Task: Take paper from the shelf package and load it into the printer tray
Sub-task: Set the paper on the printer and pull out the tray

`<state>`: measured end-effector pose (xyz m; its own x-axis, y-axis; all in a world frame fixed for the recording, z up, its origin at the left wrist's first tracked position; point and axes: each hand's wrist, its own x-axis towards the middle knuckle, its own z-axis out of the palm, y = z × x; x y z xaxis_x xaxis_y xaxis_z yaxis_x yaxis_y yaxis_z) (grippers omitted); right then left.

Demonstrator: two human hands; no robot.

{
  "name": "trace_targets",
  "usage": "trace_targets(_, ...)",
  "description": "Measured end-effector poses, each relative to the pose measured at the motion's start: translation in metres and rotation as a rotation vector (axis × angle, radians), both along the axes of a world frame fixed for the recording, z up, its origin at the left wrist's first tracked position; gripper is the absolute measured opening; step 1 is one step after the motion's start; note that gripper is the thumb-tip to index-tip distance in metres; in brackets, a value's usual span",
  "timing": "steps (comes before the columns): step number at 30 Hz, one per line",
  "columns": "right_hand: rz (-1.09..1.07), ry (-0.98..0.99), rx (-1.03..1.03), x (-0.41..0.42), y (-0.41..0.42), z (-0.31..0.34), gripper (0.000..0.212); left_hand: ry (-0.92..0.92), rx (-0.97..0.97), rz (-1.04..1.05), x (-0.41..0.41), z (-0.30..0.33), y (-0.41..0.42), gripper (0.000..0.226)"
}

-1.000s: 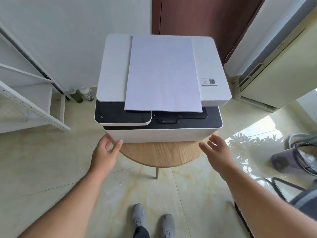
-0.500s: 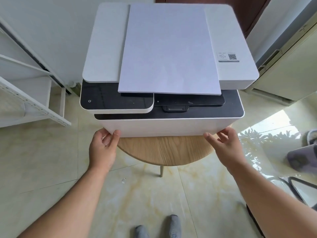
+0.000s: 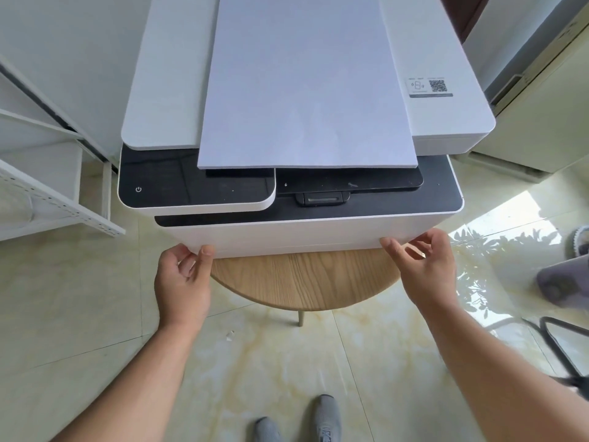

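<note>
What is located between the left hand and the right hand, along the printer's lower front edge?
In the head view, between the left hand and right hand lie the printer front panel and the round wooden table below.

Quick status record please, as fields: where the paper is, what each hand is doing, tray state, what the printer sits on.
paper: stack of sheets lying flat on the printer lid, its near edge overhanging the black panel
left hand: left hand at the printer's lower front left corner, thumb on the front face, fingers curled under the edge
right hand: right hand at the lower front right corner, thumb on the front, fingers curled round the edge
tray: not pulled out; front face flush
support: round wooden table
nearby: white shelf at the left
</note>
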<state>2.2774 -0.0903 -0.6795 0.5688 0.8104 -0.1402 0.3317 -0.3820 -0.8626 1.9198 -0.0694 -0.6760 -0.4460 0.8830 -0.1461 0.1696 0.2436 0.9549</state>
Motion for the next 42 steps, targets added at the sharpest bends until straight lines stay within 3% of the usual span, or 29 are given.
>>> trace_targets(15,0.112,-0.091,-0.008,0.02,0.009,-0.002,0.074,0.084,0.006,0.006,-0.001,-0.003,0.003,0.039)
trace_targets(22,0.086,-0.159,-0.032,0.003,-0.006,-0.006,0.06,0.24,-0.021,0.01,0.001,-0.015,-0.007,0.039)
trace_targets(26,0.045,-0.083,-0.043,-0.01,-0.009,-0.009,0.058,0.151,-0.073,0.002,0.012,-0.019,-0.013,0.029)
trace_targets(33,0.032,-0.03,-0.137,-0.008,-0.03,-0.006,0.032,0.026,-0.233,-0.003,0.003,-0.026,-0.025,0.054)
trace_targets(38,-0.036,0.101,-0.242,-0.017,-0.05,0.003,0.038,-0.046,-0.304,0.003,0.002,-0.018,-0.044,0.06)
trace_targets(42,-0.088,0.233,-0.239,-0.016,-0.07,0.006,0.041,-0.176,-0.325,0.013,0.006,-0.009,-0.066,0.037)
